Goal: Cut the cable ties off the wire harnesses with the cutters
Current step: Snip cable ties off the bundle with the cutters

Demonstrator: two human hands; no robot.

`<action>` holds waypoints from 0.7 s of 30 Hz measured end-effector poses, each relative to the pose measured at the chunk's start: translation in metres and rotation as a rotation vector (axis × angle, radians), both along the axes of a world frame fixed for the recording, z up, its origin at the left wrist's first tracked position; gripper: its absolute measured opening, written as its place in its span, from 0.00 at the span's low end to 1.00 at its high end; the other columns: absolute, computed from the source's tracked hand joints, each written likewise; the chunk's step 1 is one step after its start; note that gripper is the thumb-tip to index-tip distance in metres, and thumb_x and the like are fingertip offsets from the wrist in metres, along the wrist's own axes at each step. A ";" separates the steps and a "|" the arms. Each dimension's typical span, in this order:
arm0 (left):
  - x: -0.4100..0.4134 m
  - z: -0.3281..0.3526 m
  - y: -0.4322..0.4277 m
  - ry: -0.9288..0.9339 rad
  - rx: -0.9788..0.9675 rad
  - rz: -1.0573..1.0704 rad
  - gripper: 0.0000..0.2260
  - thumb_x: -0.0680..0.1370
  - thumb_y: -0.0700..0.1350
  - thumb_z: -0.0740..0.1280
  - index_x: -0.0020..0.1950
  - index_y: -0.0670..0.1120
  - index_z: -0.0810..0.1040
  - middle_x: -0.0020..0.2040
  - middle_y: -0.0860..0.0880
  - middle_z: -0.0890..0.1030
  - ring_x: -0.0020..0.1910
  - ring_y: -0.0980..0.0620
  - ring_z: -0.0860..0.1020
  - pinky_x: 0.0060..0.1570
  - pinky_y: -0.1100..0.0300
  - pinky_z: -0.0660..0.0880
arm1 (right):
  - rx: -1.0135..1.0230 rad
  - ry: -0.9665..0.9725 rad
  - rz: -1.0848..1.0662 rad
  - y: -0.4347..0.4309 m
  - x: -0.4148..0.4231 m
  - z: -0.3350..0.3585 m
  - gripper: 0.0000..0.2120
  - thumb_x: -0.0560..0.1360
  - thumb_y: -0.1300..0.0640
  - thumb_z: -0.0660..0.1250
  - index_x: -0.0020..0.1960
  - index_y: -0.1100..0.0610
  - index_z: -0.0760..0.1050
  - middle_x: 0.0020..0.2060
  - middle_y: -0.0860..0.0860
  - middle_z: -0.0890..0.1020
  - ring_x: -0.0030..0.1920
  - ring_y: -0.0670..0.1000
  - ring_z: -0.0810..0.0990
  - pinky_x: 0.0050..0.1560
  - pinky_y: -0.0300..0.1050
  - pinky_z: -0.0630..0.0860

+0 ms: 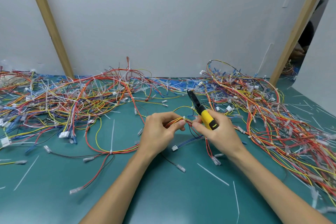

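Yellow-handled cutters [205, 114] in right hand [219, 132], harness [177, 120] in left hand [160, 132]

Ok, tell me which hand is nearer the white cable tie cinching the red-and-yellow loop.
Left. The left hand, pinching a wire bundle, is right of the cable tie; the right hand, holding the yellow cutters, lies farther right, beyond the left hand.

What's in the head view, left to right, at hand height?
Left wire pile → loose tie → left hand → tied bundle → right hand gripping the cutters → right wire pile.
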State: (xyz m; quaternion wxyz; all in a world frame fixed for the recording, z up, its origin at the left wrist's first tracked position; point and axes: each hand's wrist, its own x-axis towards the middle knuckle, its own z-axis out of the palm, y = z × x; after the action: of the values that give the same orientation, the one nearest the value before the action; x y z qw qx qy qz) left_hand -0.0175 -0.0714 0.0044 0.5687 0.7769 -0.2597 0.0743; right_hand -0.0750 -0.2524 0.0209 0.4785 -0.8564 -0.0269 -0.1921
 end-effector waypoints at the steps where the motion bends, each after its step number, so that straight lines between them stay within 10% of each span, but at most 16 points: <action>1: -0.001 0.000 0.000 -0.001 0.005 -0.008 0.05 0.77 0.44 0.73 0.42 0.50 0.85 0.34 0.56 0.84 0.28 0.60 0.71 0.30 0.67 0.66 | -0.008 0.007 -0.005 -0.001 0.001 -0.001 0.12 0.70 0.43 0.72 0.40 0.52 0.77 0.39 0.64 0.80 0.40 0.64 0.77 0.44 0.62 0.75; 11: -0.002 0.027 0.015 -0.093 -0.021 0.097 0.08 0.78 0.52 0.66 0.54 0.53 0.82 0.48 0.58 0.85 0.46 0.57 0.82 0.47 0.54 0.78 | 0.460 0.091 -0.045 -0.009 0.008 -0.005 0.08 0.75 0.58 0.74 0.41 0.51 0.76 0.32 0.51 0.74 0.27 0.46 0.67 0.29 0.39 0.65; 16: -0.001 0.025 0.022 -0.200 0.145 0.164 0.12 0.77 0.49 0.71 0.60 0.54 0.80 0.59 0.58 0.79 0.63 0.58 0.73 0.65 0.55 0.67 | 0.740 0.148 -0.092 -0.013 0.010 -0.004 0.07 0.76 0.59 0.73 0.45 0.53 0.75 0.29 0.44 0.75 0.27 0.45 0.65 0.25 0.36 0.63; 21: -0.001 0.022 0.018 -0.305 0.228 0.349 0.19 0.72 0.49 0.76 0.61 0.55 0.77 0.61 0.53 0.68 0.61 0.54 0.65 0.61 0.57 0.61 | 0.943 0.200 -0.064 -0.018 0.012 -0.003 0.05 0.77 0.61 0.71 0.46 0.55 0.75 0.29 0.44 0.76 0.25 0.44 0.63 0.22 0.36 0.61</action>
State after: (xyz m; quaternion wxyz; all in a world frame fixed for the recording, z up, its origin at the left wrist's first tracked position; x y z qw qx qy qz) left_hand -0.0187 -0.0532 0.0264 0.4103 0.8489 -0.2112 0.2578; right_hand -0.0633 -0.2705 0.0179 0.8088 -0.5607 0.1355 -0.1146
